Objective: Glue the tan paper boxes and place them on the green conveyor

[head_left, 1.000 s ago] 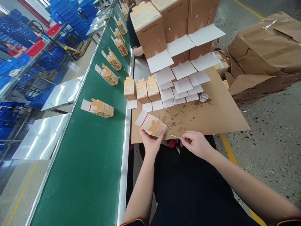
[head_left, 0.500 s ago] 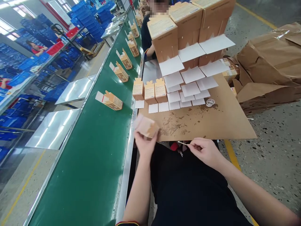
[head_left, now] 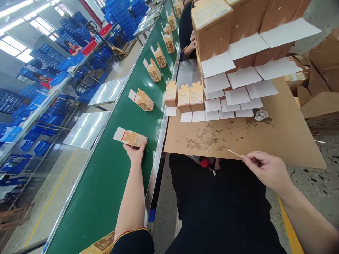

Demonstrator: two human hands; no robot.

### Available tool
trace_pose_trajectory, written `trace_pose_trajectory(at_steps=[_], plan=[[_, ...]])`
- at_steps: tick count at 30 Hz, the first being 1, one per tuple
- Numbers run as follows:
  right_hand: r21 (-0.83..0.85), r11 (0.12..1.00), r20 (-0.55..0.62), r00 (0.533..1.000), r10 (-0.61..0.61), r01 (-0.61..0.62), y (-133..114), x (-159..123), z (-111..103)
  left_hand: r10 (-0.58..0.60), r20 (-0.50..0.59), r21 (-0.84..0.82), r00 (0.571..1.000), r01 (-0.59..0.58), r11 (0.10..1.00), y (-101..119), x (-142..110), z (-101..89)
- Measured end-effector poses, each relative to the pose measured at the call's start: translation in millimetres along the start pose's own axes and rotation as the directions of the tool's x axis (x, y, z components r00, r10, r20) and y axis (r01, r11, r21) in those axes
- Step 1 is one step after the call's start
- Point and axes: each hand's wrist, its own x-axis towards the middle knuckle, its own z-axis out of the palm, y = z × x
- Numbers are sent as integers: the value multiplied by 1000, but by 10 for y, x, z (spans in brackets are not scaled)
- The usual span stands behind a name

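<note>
My left hand (head_left: 135, 152) reaches over the green conveyor belt (head_left: 106, 183) and grips the near end of a small brown carton (head_left: 131, 137) with a white flap and a red stripe, which lies flat on the belt. My right hand (head_left: 266, 170) hovers at the near edge of a brown cardboard sheet (head_left: 286, 137), pinching a thin cotton swab (head_left: 234, 152) that points left. Three upright small cartons (head_left: 184, 95) stand at the sheet's far left, beside rows of cartons with open white flaps (head_left: 230, 95).
More cartons (head_left: 143, 100) lie spaced along the belt going away. A small clear cup (head_left: 261, 115) sits on the stained sheet. Large brown boxes (head_left: 212, 28) are stacked behind it. Another person's hand (head_left: 192, 38) works farther up. Blue crates (head_left: 53, 77) fill the left.
My left hand has carried the carton from the cardboard sheet leftward and set it down on the belt. My right hand with the swab has shifted a little to the right.
</note>
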Motion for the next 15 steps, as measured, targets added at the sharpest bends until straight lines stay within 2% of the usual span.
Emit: trace_pose_trajectory(at_steps=[5, 7, 9, 10, 11, 13, 15], plan=[[-17, 1000, 26, 1000, -12, 12, -54, 66, -23, -37, 20, 65, 999, 36, 997, 1, 109, 85], [-32, 999, 24, 1000, -7, 8, -70, 48, -136, -20, -82, 110, 996, 29, 994, -22, 23, 56], [-61, 998, -26, 1000, 9, -10, -44, -19, -308, 87, -242, 144, 966, -52, 988, -41, -140, 40], [-80, 996, -64, 998, 21, -26, -19, -60, -399, 166, -285, 150, 944, -127, 981, -34, -224, 61], [-98, 994, -100, 994, 34, -44, 7, -98, -481, 245, -277, 144, 929, -212, 967, -4, -293, 119], [-120, 991, -175, 984, 43, -65, 35, -131, -589, 362, -145, 70, 921, -355, 932, 146, -336, 375], [-116, 992, -188, 982, 17, -39, -10, -81, -596, 354, 7, -40, 935, -353, 935, 418, -217, 815]])
